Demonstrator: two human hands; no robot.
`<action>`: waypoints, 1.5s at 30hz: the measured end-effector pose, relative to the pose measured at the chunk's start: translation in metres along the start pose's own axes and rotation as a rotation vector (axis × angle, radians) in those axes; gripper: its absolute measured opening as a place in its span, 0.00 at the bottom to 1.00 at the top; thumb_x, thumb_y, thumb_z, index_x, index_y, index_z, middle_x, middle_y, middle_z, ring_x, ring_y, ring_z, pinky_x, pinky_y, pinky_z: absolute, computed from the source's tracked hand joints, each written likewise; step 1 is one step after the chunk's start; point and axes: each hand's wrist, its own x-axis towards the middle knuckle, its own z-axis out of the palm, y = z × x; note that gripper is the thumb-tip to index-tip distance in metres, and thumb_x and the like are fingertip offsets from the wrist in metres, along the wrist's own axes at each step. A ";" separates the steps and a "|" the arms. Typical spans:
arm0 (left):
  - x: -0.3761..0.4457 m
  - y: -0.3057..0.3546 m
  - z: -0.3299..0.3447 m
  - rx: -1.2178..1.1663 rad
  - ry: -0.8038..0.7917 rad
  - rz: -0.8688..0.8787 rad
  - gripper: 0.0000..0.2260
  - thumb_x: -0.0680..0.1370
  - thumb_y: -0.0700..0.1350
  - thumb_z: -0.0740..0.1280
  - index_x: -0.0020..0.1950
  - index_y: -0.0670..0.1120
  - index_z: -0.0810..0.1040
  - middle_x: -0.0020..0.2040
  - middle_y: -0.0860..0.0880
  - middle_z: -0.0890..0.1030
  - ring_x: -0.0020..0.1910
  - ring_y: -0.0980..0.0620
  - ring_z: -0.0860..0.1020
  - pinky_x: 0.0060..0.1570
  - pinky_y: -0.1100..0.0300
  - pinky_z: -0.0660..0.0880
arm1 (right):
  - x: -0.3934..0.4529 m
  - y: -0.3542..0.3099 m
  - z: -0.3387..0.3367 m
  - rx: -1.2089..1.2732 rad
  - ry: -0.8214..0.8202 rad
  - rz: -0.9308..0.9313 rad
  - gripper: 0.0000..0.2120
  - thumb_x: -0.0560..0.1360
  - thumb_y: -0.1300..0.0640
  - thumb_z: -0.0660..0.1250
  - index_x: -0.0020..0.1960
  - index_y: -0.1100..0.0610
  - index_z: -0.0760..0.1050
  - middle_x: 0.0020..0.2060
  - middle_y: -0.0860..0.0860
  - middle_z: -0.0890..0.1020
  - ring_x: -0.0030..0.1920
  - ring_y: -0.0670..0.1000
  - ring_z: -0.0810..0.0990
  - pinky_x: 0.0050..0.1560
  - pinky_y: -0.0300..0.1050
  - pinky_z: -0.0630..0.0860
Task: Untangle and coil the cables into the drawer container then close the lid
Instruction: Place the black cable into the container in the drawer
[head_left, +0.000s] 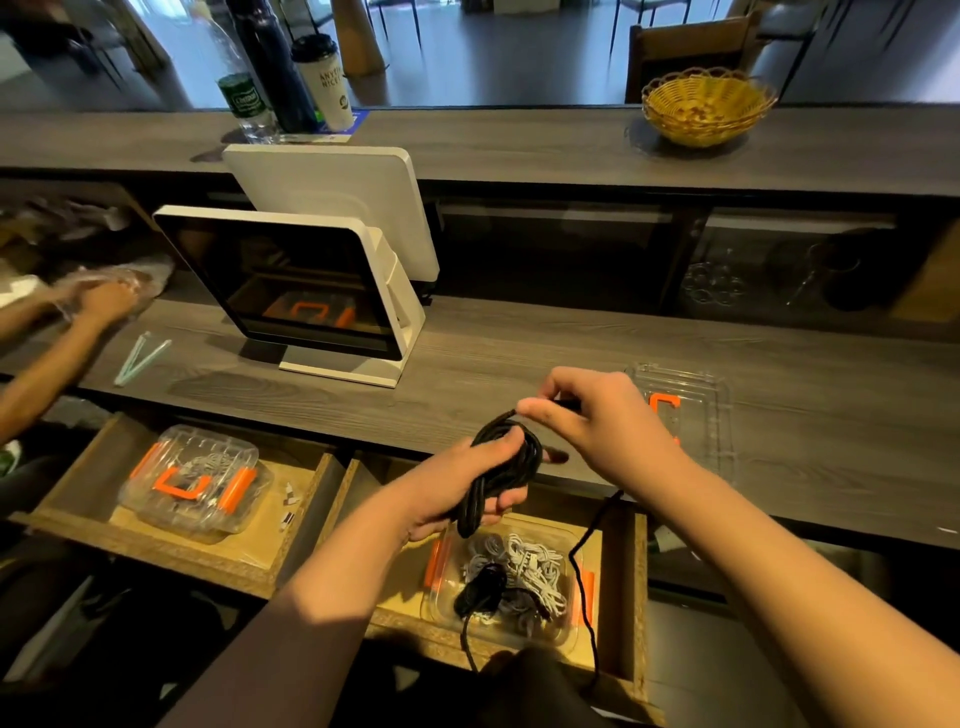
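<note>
We've got the left hand (467, 483) wrapped around a black coil (506, 467), fingers curled tight on the loops, held up over the open drawer (631, 597). The right hand (597, 415) sits just above it, thumb and forefinger pinching the cable's loose end at the top of the bundle. A black strand (584, 571) trails down past the drawer's right side. Below, we see the clear box (569, 551) in the drawer, uncovered, with white cables (524, 566) and a small black bundle (480, 595) inside. Its lid (696, 410) lies on the counter (519, 353) just right of the right hand. In the left drawer sits a second box (195, 483), closed. Far left, another person's hand (106, 301) rests on a plastic bag (140, 273), beside the screen (291, 291).
</note>
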 end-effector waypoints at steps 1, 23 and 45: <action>0.001 0.000 0.000 -0.037 0.031 0.047 0.29 0.75 0.64 0.67 0.67 0.44 0.74 0.35 0.48 0.75 0.31 0.55 0.70 0.31 0.65 0.69 | 0.000 0.002 0.000 0.033 0.013 0.017 0.11 0.77 0.44 0.66 0.44 0.50 0.77 0.31 0.45 0.77 0.32 0.40 0.74 0.33 0.31 0.67; 0.033 0.011 -0.007 -0.946 0.782 0.363 0.21 0.83 0.62 0.58 0.65 0.49 0.76 0.38 0.49 0.75 0.34 0.54 0.72 0.36 0.60 0.69 | -0.022 -0.005 0.043 -0.005 -0.583 0.133 0.17 0.84 0.47 0.55 0.53 0.54 0.78 0.35 0.48 0.77 0.36 0.48 0.76 0.39 0.45 0.72; 0.019 0.003 0.012 0.003 0.116 0.016 0.22 0.78 0.59 0.68 0.59 0.41 0.74 0.39 0.42 0.80 0.32 0.52 0.76 0.31 0.63 0.74 | -0.004 0.026 0.037 0.330 0.096 0.094 0.07 0.76 0.52 0.70 0.51 0.52 0.76 0.44 0.49 0.76 0.46 0.47 0.75 0.47 0.44 0.74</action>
